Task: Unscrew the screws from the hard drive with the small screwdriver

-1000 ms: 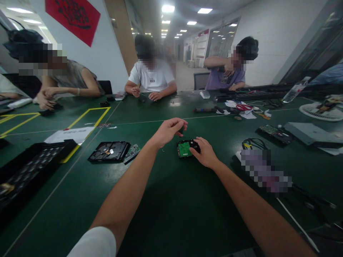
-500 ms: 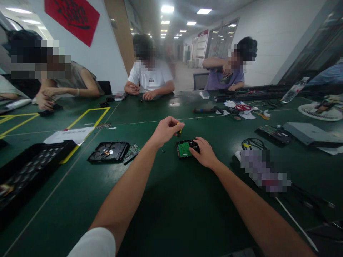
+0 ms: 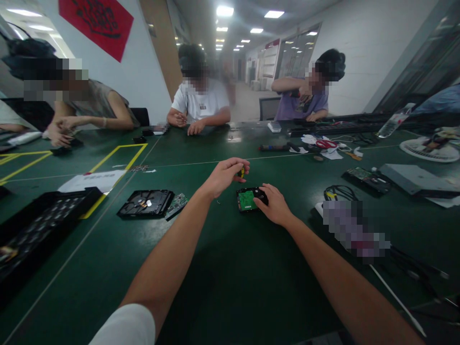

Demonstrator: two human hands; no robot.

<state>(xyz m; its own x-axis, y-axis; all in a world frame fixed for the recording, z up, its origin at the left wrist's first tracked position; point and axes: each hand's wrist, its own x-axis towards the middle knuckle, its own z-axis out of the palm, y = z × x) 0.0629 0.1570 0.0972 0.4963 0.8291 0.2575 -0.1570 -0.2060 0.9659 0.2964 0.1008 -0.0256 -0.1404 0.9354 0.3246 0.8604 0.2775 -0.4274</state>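
A small hard drive (image 3: 247, 199) with a green circuit board facing up lies on the dark green table (image 3: 223, 268). My right hand (image 3: 273, 205) grips its right end and holds it down. Just above and left of the drive, my left hand (image 3: 224, 176) is closed in a pinch round a small black and yellow tool (image 3: 242, 173), probably a screwdriver, mostly hidden by the fingers. A tiny screw (image 3: 217, 201) lies on the table left of the drive.
An opened hard drive (image 3: 145, 202) and a loose circuit board (image 3: 177, 204) lie to the left, beyond them a black tray (image 3: 39, 220). Cables (image 3: 339, 193), boards and a grey case (image 3: 417, 179) are on the right. Three people sit along the far edge.
My left hand has turned the small tool slightly between its fingers, staying above the drive. My right hand and the drive have not moved.
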